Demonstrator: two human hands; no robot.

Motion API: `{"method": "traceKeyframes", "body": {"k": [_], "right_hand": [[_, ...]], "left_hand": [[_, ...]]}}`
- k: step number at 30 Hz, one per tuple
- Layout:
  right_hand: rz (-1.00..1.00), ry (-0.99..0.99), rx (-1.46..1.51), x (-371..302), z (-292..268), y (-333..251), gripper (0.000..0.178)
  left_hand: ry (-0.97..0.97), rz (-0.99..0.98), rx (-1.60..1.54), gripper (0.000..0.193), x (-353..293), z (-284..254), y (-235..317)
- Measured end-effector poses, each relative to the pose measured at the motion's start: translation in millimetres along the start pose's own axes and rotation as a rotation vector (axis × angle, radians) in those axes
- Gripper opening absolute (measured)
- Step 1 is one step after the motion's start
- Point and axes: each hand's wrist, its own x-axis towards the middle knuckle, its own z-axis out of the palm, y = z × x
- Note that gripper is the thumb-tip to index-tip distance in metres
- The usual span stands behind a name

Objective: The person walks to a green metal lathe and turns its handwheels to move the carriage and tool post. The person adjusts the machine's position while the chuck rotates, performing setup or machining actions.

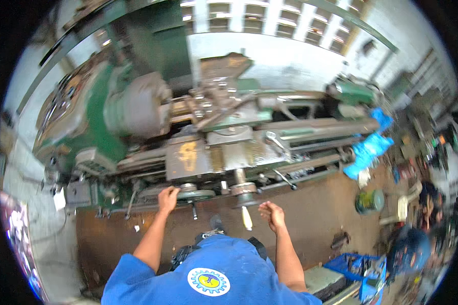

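Observation:
A green metal lathe stretches across the view, with a large grey chuck point(140, 104) at its left and the carriage point(188, 157) in the middle. My left hand point(168, 198) is at the left rim of the carriage handwheel point(201, 194), its fingers curled onto the rim. Beside the cross-slide dial point(244, 188), my right hand point(273, 214) is held in the air with loosely bent fingers and nothing in it. A pale crank handle point(247, 218) points down just left of that hand, apart from it. The tool post point(208, 104) sits above the carriage, blurred.
The tailstock point(353, 91) stands at the right end of the bed, with blue plastic point(369, 150) hanging below it. A wrench point(277, 141) lies on the carriage's right side. On the floor are a green container point(370, 201) and a blue crate point(359, 267). Loose tools lie on the headstock point(66, 122).

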Motion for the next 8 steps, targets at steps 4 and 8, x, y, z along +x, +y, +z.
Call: {"method": "traceKeyframes", "body": {"k": [4, 8], "right_hand": [[0.03, 0.21, -0.591, -64.7, -95.7, 86.0, 0.034], [0.416, 0.404, -0.695, -139.9, -192.7, 174.4, 0.051]], "left_hand": [[0.085, -0.103, -0.172, 0.049, -4.6, 10.4, 2.6], [0.164, -0.059, -0.063, 0.043, 21.2, 56.6, 35.4]]}}
